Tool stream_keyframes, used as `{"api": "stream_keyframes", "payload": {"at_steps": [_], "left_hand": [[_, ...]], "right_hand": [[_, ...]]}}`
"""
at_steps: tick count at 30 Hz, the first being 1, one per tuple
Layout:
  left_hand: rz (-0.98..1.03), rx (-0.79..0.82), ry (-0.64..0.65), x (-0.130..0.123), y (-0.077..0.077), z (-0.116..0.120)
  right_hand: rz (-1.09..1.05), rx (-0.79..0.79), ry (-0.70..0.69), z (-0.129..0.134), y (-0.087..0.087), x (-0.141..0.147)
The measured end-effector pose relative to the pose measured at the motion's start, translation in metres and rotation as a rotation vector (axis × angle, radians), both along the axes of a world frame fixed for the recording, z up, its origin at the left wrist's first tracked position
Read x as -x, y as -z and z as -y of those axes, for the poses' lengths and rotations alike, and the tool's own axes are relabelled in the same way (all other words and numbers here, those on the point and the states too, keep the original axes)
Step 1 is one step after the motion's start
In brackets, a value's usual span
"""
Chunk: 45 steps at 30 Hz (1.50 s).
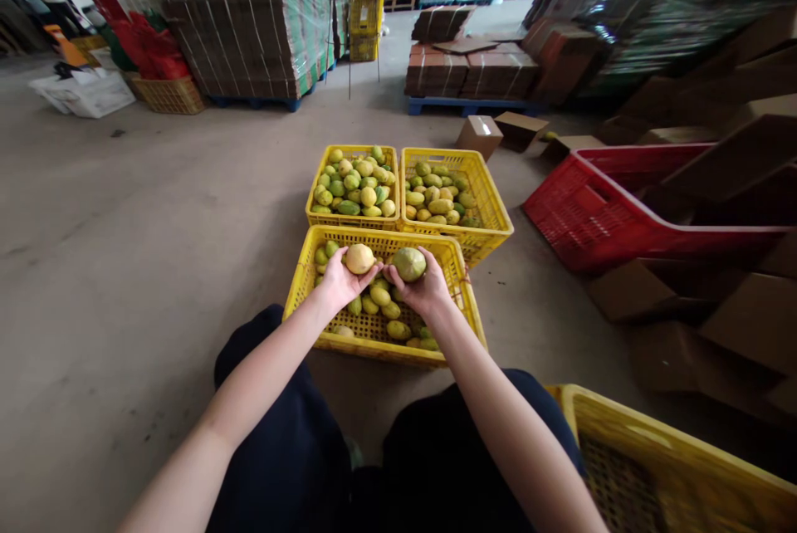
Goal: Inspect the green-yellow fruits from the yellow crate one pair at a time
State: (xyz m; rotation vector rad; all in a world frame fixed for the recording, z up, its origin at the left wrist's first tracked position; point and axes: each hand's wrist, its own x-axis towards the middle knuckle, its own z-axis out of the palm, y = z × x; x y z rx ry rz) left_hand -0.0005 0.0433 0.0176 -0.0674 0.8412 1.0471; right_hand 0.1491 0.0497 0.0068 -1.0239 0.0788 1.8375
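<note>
A: ok so what's the person got in their hands here?

B: One fruit each. The left hand point(338, 281) has a pale yellow fruit point(359, 259), the right hand point(427, 287) has a green fruit point(409, 265), kinda mottled.

A: Gripping hard or just cradling?

B: Looks like cradling tbh. Fingers on both hands are curled partway, about as wide as the fruit, palms turned up. The fingertips come really close in the middle, can't tell if they touch.

A: And where's that happening exactly?

B: Right above the near yellow crate point(374, 349), which sits on the floor point(155, 209) just in front of the person's knees. More yellow-green fruits point(379, 295) are lying in it, with patches of the slotted bottom showing.

A: Anything behind it?

B: Two more yellow crates side by side. The back left crate point(354, 222) is piled pretty full, the back right crate point(491, 205) has a lower layer. Off to the right there's a big red crate point(576, 205) with cardboard around it, and another yellow crate point(678, 437) by the person's right leg.
</note>
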Motion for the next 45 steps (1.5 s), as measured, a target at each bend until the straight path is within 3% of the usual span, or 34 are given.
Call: {"api": "stream_keyframes", "payload": {"at_steps": [20,24,29,36,45], "left_hand": [[-0.030,0.043,0.088,0.001,0.007,-0.002],[-0.063,-0.022,0.082,0.000,0.005,-0.003],[-0.141,-0.131,-0.033,-0.001,-0.001,-0.005],[-0.059,-0.259,0.102,0.004,-0.009,0.000],[-0.039,-0.456,0.103,0.009,-0.010,0.003]], "right_hand": [[0.034,-0.010,-0.058,-0.001,0.004,-0.002],[0.097,-0.047,-0.144,0.000,0.003,-0.003],[0.133,-0.158,-0.195,0.002,0.000,-0.001],[0.104,-0.260,-0.148,0.004,-0.003,0.001],[0.087,-0.318,-0.130,0.008,-0.006,0.003]]}}
